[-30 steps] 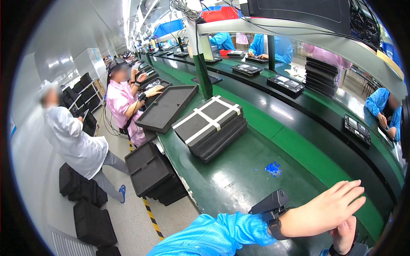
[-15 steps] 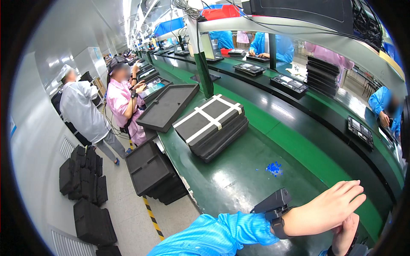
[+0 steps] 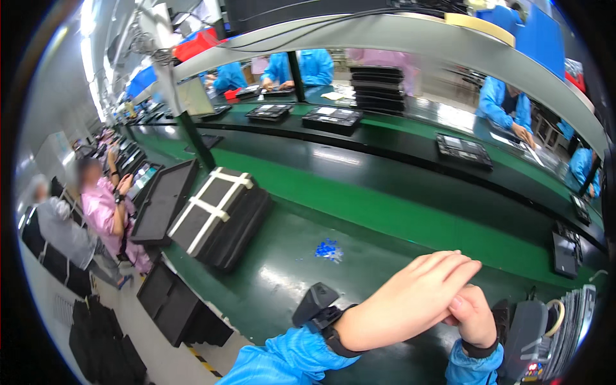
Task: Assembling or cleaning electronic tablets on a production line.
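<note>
My left hand [image 3: 410, 298] reaches to the right over the green bench [image 3: 276, 282], flat, with its fingers together and nothing in it. The fingertips lie on top of my right hand [image 3: 473, 317], which is curled closed beneath them with the thumb showing. Both arms have blue sleeves and black wrist straps. A small black device [image 3: 313, 301] sits on the bench just beside my left wrist. Farther off lies a little heap of blue bits [image 3: 328, 249].
A stack of black trays bound with white tape [image 3: 218, 215] lies at the left next to an open black tray [image 3: 163, 199]. Black devices [image 3: 333, 119] ride the belt beyond. Flat panels stand in a rack [image 3: 571, 321] at the right. A person in pink [image 3: 106, 212] works nearby.
My right hand has come up under my left hand's fingers. The view has turned toward the belt. The person in white on the aisle has walked farther away to the left.
</note>
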Motion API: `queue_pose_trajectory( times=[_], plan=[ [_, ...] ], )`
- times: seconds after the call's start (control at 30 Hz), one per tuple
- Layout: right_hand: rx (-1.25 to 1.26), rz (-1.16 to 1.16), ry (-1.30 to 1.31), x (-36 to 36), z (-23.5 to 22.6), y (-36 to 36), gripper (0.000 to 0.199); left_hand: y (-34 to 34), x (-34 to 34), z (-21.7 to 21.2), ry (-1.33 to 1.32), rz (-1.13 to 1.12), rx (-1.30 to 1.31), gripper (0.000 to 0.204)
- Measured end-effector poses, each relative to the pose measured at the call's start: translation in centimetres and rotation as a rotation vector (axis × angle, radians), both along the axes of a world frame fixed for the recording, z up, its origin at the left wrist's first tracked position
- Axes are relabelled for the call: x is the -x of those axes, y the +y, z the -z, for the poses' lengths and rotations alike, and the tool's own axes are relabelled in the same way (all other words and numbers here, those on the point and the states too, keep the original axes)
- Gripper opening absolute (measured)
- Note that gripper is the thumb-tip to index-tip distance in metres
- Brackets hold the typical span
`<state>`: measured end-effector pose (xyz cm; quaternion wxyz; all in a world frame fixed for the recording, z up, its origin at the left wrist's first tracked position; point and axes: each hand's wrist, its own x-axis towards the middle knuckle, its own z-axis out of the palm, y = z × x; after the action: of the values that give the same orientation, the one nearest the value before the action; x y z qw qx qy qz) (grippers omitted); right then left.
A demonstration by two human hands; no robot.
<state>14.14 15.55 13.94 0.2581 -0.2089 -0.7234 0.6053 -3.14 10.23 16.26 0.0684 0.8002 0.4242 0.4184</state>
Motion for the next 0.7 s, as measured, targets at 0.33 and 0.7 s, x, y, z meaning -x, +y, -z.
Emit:
queue_pose_trajectory(
  times=[0.33,0.7],
  plan=[
    [-0.028,0.127,-0.152,-1.5,0.0,-1.4,0.034,-0.8,-1.3,1.4,0.014,-0.072,-0.205,0.035],
    [0.031,0.043,-0.063,-1.8,0.1,-0.6,0.036,-0.2,-0.8,1.1,-0.020,-0.056,-0.307,0.032]
  ],
)
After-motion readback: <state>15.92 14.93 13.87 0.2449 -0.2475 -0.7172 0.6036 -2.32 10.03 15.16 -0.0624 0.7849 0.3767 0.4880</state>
